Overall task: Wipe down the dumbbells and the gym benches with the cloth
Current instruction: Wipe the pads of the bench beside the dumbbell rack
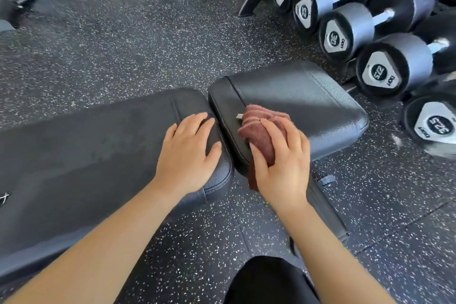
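While the left hand [190,155] lies flat, fingers straight and spread and holding nothing, the right hand [283,163] grips a folded maroon cloth [259,131], thumb on its left side and fingers curled over its top. Under the left palm is the rounded end of the long back pad [98,150] of a black gym bench [61,192]. Under the right hand, the cloth rests on the shorter seat pad [308,99], near that pad's left edge, and part of it hangs down below the palm over the pad's near side. A small white tag [238,116] pokes from the cloth just left of the right fingertips. Between the two hands runs the narrow gap parting the two pads. Beyond and to the right of the right hand, well apart from it, dumbbells [350,29] sit side by side on a low rack [249,5], grey end caps facing the person. Speckled rubber floor [123,44] spreads ahead of both hands, and a dark-clad knee [269,281] shows below the right forearm.
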The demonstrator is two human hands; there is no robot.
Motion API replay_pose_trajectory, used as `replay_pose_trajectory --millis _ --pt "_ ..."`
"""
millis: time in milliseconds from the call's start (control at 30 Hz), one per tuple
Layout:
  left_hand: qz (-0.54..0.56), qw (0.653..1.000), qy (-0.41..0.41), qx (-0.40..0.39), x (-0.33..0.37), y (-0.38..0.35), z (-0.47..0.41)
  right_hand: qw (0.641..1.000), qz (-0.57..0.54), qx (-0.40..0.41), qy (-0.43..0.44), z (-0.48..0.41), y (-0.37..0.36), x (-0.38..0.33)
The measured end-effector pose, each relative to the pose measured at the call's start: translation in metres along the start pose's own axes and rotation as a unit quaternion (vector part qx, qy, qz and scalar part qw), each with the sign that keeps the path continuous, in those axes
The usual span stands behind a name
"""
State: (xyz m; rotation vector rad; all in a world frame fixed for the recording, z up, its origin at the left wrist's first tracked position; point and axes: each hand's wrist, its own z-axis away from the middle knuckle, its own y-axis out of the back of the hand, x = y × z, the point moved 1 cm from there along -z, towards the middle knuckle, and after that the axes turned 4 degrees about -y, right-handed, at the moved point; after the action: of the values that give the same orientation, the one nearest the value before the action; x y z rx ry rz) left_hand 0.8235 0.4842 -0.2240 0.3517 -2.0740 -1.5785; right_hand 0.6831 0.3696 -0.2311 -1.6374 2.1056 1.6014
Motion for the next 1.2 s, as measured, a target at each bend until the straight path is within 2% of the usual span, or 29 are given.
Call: replay_pose_trajectory --millis 267,400,533,633,833,1000,1067,1200 --pt "-0.006 0.999 -0.029 -0.020 0.000 -0.004 -0.003 1.000 -0.007 0.027 0.005 0.006 0.000 -0.001" --pt "0.001 0.999 -0.036 -0.027 0.000 -0.004 -0.002 0.997 0.002 0.078 -0.017 0.022 0.000 0.011" --pt "0.010 0.998 -0.046 -0.036 0.003 -0.001 -0.003 0.980 -0.024 0.160 -0.113 0.029 0.008 0.039" --pt "0.013 0.998 -0.043 -0.037 0.008 -0.001 -0.004 0.963 -0.067 0.191 -0.180 0.015 0.010 0.052" --pt "-0.009 0.998 -0.047 -0.028 0.011 -0.005 -0.007 0.966 -0.099 0.197 -0.132 0.002 0.007 0.062" --pt "0.006 0.999 -0.042 -0.016 0.010 -0.005 -0.007 0.992 -0.053 0.101 0.044 0.028 -0.009 0.032" --pt "0.016 0.999 -0.041 -0.009 0.010 -0.004 -0.006 0.994 -0.039 0.088 0.045 0.020 -0.003 0.031" --pt "0.034 0.998 -0.052 0.013 0.010 0.001 0.001 0.996 -0.038 0.083 -0.011 0.016 0.008 0.021"
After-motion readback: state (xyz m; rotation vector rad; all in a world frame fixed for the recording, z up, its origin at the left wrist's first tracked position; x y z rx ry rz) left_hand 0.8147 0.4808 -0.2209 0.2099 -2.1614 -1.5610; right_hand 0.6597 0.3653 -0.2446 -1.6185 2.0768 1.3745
